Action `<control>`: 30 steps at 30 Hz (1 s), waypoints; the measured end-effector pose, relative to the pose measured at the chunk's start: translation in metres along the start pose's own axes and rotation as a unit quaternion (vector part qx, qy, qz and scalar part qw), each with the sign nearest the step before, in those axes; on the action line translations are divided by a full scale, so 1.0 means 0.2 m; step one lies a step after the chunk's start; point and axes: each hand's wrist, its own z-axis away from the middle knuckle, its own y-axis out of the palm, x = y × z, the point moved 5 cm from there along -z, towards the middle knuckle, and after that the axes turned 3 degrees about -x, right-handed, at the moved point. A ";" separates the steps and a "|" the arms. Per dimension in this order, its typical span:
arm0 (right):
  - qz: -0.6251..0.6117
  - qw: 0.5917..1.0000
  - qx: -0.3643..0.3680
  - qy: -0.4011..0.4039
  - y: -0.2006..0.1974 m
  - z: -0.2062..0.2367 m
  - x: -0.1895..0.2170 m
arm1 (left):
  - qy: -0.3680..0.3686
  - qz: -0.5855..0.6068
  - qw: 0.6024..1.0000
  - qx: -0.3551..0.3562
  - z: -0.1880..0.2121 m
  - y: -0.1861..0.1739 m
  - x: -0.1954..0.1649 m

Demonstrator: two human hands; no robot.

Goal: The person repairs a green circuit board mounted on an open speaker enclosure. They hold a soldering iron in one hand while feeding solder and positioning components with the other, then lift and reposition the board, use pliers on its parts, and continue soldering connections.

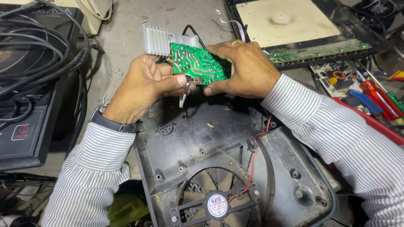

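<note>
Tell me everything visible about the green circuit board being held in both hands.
The green rectangular circuit board is turned solder side up, showing pale silvery traces and many solder points. A ribbed silver metal heat sink is fixed along its far left edge, and black and white wires hang from it. The left hand grips its left edge, thumb pressed on the near edge; the right hand holds the right side. It is lifted above the open black plastic appliance base.

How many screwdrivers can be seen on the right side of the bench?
3: two red-handled screwdrivers side by side, and a green-handled screwdriver beside them at the right edge. More may be hidden beyond the frame or under the clutter.
</note>
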 end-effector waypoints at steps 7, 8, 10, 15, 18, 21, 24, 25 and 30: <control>-0.023 1.000 -0.009 0.018 0.02 0.00 -0.04 | -0.004 0.006 0.999 -0.033 0.00 -0.02 0.00; -0.023 1.000 -0.012 0.018 0.03 0.00 -0.04 | -0.006 -0.003 0.999 -0.045 0.00 -0.03 0.01; -0.028 0.999 -0.006 0.032 0.04 0.00 -0.05 | -0.009 -0.020 0.997 -0.070 0.00 -0.04 0.00; -0.025 0.998 -0.015 0.049 0.04 0.00 -0.05 | -0.002 -0.011 0.999 -0.037 0.01 -0.03 -0.01; -0.021 0.997 -0.008 0.067 0.05 0.00 -0.05 | -0.001 -0.021 0.999 -0.032 0.01 -0.02 -0.02; -0.014 0.996 -0.005 0.090 0.05 0.00 -0.06 | 0.001 -0.026 0.999 -0.039 0.01 -0.02 -0.03; -0.009 0.996 -0.003 0.094 0.06 0.00 -0.06 | 0.008 -0.019 0.999 -0.036 0.01 -0.02 -0.04; -0.009 0.996 -0.004 0.090 0.06 0.00 -0.06 | 0.010 -0.015 0.999 -0.035 0.02 -0.02 -0.04; -0.010 0.995 0.006 0.094 0.06 0.00 -0.06 | 0.013 -0.027 0.999 -0.043 0.02 -0.01 -0.05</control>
